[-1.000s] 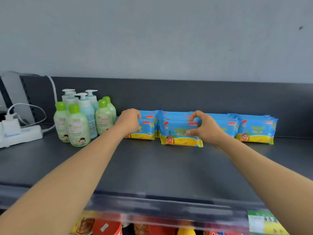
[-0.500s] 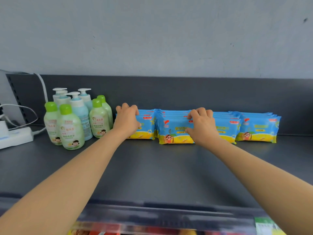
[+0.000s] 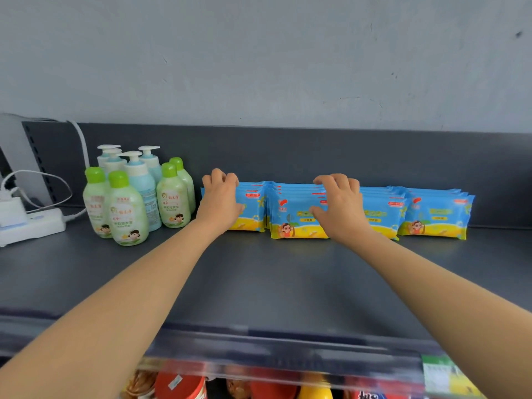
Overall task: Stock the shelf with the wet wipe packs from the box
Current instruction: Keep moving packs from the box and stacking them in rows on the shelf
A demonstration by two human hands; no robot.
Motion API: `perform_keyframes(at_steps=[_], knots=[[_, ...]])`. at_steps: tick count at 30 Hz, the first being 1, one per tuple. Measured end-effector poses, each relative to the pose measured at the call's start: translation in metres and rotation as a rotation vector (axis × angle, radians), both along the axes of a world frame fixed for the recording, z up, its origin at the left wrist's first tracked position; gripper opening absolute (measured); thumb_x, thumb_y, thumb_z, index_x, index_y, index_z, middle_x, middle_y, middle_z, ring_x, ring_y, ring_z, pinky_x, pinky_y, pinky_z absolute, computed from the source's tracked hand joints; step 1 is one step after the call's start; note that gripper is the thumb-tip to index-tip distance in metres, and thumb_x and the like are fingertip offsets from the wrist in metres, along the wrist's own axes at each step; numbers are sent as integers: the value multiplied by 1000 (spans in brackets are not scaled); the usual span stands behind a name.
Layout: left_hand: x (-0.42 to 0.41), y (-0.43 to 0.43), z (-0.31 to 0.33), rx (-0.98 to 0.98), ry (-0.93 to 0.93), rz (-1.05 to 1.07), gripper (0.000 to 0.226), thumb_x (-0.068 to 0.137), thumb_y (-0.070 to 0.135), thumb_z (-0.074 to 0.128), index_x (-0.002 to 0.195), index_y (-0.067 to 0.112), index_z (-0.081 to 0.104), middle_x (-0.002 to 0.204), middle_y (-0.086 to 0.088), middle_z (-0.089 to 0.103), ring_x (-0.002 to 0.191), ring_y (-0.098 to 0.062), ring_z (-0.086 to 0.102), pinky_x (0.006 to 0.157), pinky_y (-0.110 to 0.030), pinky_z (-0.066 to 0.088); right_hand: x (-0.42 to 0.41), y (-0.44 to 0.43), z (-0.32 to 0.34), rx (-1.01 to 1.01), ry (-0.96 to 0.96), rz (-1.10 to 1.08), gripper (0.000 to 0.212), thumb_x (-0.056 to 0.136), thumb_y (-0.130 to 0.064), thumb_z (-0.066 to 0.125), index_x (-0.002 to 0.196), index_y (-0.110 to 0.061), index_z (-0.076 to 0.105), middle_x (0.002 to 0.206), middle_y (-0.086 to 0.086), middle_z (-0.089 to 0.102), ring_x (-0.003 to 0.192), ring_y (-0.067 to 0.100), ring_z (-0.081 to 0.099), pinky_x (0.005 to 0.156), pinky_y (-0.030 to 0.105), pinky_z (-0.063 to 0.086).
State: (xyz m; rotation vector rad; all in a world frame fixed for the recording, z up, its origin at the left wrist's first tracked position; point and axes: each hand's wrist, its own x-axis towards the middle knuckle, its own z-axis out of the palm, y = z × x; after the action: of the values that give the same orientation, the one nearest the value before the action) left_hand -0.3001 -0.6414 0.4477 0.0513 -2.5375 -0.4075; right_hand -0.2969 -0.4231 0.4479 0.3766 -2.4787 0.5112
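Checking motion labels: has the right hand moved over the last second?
Yes. The right hand shifted up and back toward the shelf's back panel, now hooked over the top edge of the wet wipe packs.

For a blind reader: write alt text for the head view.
The left hand and right hand curl over the tops of blue-and-yellow wet wipe packs standing in a row at the back of a dark grey shelf. Green-capped bottles and a white power strip sit further left.

Pale grey wall (image 3: 259,53) above dark shelf (image 3: 259,283)
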Motion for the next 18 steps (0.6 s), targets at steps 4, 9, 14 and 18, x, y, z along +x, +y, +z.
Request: perform_keyframes(at_steps=[4,9,14,18], knots=[[8,2,4,-18,5,20,49,82,16,71,123,9,46,127,-12,37,116,-27,34,93,-33,40,7,4,1,-39,29,40,44,87,-15,58,129,-16,48,133,5,44,123,26,34,100,34,32],[21,32,17,3,13,-33,34,88,4,59,120,8,49,126,-12,42,118,-26,38,90,-33,40,20,17,2,-78,30,75,40,87,-11,57,126,-14,50,130,6,49,121,26,38,100,34,36],[45,93,27,0,1,-215,29,89,8,57,117,11,54,124,-10,47,117,-25,45,92,-33,40,45,52,3,-131,33,68,37,86,-8,56,122,-11,54,126,6,52,118,26,42,99,33,36],[80,172,29,0,45,-475,23,87,9,58,109,12,59,112,-7,55,106,-22,53,88,-31,41,83,110,-3,-175,58,-4,32,85,-7,57,117,-9,57,122,6,57,116,26,46,98,33,37]])
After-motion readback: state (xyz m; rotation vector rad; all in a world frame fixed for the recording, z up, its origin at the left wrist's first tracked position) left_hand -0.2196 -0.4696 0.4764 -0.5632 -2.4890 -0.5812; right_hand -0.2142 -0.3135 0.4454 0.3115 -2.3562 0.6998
